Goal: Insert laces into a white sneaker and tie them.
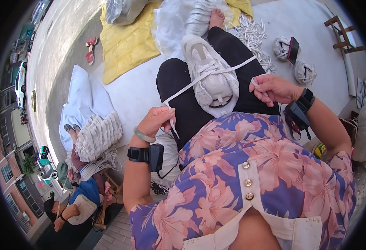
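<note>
A white sneaker (pixel 216 86) rests on my lap between my black-trousered thighs, its toe pointing away from me. Its flat white shoelace (pixel 190 86) is threaded part way, and a length of it stretches out to either side. On the left, my left hand (pixel 160 118) pinches the lace, with a short tail hanging below the fingers. My right hand (pixel 274 88) is closed at the other side, holding a piece of white lace between thumb and fingers. Neither hand touches the shoe itself.
Loose white laces (pixel 251 39) lie beyond my right leg. Two white shoes (pixel 304 73) and a dark phone (pixel 293 50) sit at the right, near a wooden stool (pixel 343 35). At the lower left another person (pixel 83 196) sits beside a stack of white shoes (pixel 98 135).
</note>
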Demonstrator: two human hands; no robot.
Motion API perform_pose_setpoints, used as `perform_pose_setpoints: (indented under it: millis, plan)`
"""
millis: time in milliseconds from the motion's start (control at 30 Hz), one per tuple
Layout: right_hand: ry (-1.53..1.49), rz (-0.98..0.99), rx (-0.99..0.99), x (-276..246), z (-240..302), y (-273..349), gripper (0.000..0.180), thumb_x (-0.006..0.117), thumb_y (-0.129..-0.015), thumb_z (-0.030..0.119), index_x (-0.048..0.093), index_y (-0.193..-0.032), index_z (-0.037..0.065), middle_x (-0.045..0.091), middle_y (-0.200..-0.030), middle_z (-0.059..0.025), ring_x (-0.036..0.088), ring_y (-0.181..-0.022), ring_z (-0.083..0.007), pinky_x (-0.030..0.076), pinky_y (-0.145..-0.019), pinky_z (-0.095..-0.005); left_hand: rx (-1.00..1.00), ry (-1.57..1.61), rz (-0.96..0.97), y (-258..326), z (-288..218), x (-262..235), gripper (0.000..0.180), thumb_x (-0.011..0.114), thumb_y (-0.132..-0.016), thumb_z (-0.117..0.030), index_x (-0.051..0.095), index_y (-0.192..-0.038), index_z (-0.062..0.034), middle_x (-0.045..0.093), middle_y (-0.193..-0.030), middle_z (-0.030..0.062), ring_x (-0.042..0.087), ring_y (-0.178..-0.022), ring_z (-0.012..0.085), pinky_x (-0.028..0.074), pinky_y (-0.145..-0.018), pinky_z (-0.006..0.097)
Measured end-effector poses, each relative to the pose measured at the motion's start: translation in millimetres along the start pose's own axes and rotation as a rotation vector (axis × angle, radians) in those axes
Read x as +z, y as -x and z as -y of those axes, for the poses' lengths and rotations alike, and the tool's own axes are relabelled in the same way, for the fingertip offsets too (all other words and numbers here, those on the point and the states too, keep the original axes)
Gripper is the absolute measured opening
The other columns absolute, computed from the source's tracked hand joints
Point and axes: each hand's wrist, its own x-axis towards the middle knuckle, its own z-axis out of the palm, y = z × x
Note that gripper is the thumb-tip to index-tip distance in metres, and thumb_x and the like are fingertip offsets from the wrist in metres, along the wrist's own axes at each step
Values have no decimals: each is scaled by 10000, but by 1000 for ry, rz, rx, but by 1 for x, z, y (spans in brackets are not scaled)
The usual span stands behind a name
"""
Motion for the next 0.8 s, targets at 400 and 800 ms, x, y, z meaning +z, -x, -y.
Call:
perform_pose_setpoints:
  millis: [400, 800]
  plan:
    - [208, -244, -380, 29, 37, -84, 307, 501, -891, 334, 558, -746, 69, 503, -577, 22, 452, -439, -42, 381, -425, -174, 707, -822, -175, -65, -67, 81, 170, 572, -798, -114, 568, -705, 29, 594, -787, 113, 538, -561, 171, 417, -535, 278]
    - [77, -257, -548, 30, 14, -74, 150, 560, -855, 190, 559, -778, 61, 560, -645, 8, 508, -520, -32, 383, -446, -155, 850, -843, -196, -79, -57, 88, 179, 614, -721, -69, 529, -603, 35, 595, -845, 189, 590, -711, 252, 436, -622, 313]
